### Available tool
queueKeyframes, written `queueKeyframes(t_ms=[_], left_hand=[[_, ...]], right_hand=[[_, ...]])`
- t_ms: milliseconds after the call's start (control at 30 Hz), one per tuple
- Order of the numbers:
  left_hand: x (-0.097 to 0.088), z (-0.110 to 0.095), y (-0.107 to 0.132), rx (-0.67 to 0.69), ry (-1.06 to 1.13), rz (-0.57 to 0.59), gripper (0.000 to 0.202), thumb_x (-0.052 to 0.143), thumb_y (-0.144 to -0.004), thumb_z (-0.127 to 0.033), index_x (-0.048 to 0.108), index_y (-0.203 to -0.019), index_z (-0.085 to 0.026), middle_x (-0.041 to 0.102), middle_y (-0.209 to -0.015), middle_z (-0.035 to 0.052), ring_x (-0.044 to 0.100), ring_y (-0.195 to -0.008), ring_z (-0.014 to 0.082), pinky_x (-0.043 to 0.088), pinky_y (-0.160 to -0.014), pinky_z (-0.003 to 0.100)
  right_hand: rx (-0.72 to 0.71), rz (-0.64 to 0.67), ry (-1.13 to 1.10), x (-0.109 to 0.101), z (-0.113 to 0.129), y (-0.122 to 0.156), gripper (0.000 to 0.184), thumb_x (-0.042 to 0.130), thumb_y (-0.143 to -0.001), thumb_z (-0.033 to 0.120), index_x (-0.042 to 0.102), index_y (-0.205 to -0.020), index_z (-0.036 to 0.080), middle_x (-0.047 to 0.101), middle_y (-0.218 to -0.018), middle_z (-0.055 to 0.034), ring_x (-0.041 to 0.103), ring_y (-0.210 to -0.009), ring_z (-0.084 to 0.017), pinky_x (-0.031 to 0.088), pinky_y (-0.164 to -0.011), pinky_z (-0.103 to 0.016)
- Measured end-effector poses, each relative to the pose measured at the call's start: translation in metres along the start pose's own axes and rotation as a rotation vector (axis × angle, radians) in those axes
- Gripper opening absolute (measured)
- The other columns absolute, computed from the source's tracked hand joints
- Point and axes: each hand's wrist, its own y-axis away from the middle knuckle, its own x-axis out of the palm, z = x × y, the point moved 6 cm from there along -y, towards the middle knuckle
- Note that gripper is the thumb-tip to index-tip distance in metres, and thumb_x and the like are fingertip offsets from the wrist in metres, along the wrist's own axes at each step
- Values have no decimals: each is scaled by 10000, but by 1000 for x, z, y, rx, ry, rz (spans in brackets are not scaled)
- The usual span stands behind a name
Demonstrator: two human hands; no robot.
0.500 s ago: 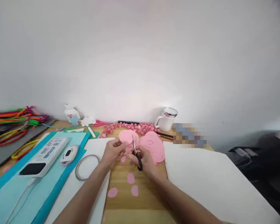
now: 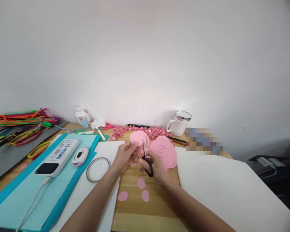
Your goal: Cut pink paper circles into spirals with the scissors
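Note:
My left hand [image 2: 125, 157] pinches a round pink paper piece [image 2: 138, 138] above the wooden table [image 2: 145, 212]. My right hand [image 2: 154, 165] grips black-handled scissors [image 2: 147, 158], blades pointing up into the pink paper. A stack of pink paper circles [image 2: 164, 150] lies just right of the hands. Three small pink oval cut-outs [image 2: 141, 183] lie on the wood below the hands.
A white sheet [image 2: 222, 183] covers the right side. On the left lie teal paper [image 2: 21, 199], a white power bank [image 2: 59, 157] with cable, a small pink device [image 2: 79, 156] and a wire ring [image 2: 98, 169]. At the back: pink paper rolls [image 2: 135, 130], white mug [image 2: 180, 123], glue bottle [image 2: 81, 116], coloured pipe cleaners [image 2: 21, 124].
The whole view has shifted slightly right and down as my head moved. Both hands keep the same hold on the pink paper and scissors.

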Motion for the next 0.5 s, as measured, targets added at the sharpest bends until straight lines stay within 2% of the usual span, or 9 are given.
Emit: queueKeyframes(t_ms=[200,300,500], left_hand=[[1,1,-1,22,-27,-11,288,703,-703,-381,602,-616,-126,557,-456,-23,411,-305,54,294,-298,180],[1,0,-1,21,-70,-13,288,705,-698,-373,597,-582,-132,511,-382,-37,395,-289,58,281,-302,180],[2,4,0,-6,-145,-5,268,713,-685,-347,608,-578,-126,580,-470,-15,405,-301,44,275,-318,176]], right_hand=[[43,28,24,3,2,1,398,756,-585,448,497,-739,189,539,-497,58,469,-392,-93,326,-383,-198],[-10,46,13,3,5,1,402,768,-585,427,492,-759,194,539,-525,58,483,-448,-101,362,-432,-212],[-116,65,-68,0,10,0,398,773,-612,387,472,-797,205,619,-714,0,594,-666,-165,432,-596,-262]])
